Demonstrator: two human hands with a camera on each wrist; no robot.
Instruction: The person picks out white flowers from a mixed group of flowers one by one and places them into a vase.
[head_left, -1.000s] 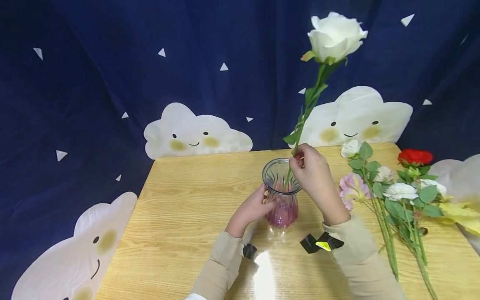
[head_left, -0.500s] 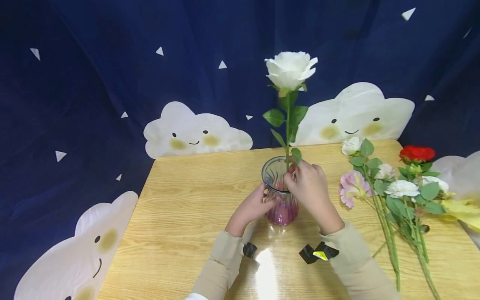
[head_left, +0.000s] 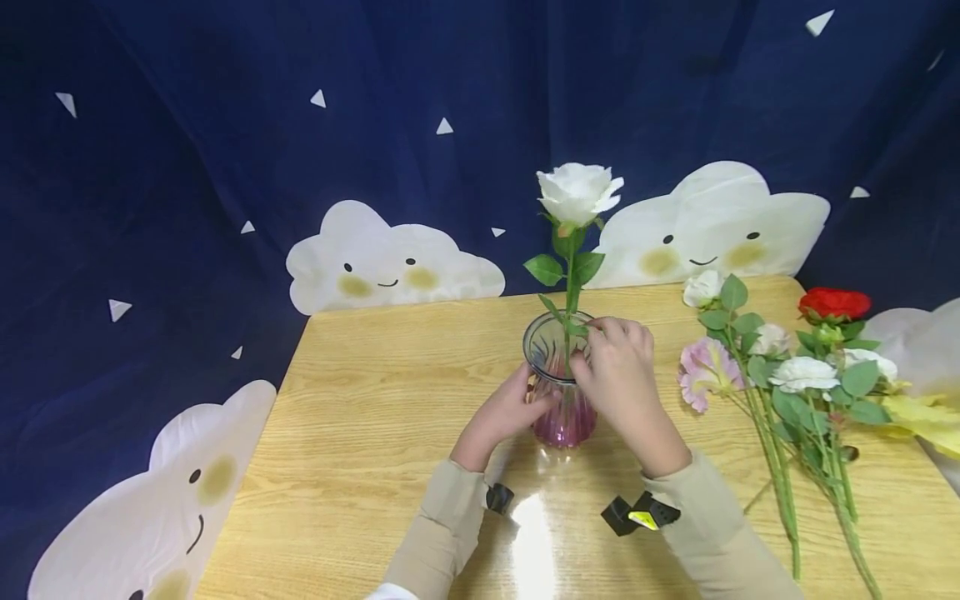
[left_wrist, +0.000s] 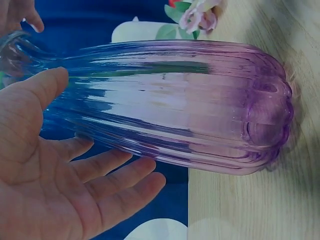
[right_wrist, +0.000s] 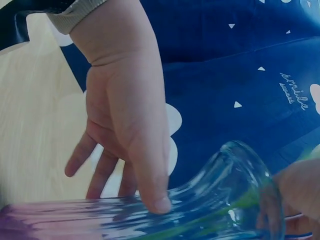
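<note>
A tall artificial white rose [head_left: 576, 193] stands almost upright in a ribbed glass vase [head_left: 564, 423], clear at the top and pink-purple at the base. Its green stem shows through the glass in the left wrist view. My left hand [head_left: 512, 408] holds the vase from the left, thumb on the near side and fingers round the far side. My right hand [head_left: 621, 371] is at the right of the rim [right_wrist: 274, 215], with thumb and forefinger bent at the stem just inside the mouth. The vase base rests on the wooden table [head_left: 375, 417].
Right of the vase lie several artificial flowers: a pink-purple bloom [head_left: 707, 372], white roses [head_left: 804, 375], a red flower [head_left: 835, 303] and a yellow one [head_left: 926, 423]. A dark blue curtain [head_left: 420, 75] with white clouds [head_left: 397, 262] hangs behind the table.
The white rose has swung from a rightward lean to nearly upright and sunk deeper into the vase. My right hand has come down slightly to the rim; the left hand stays on the vase.
</note>
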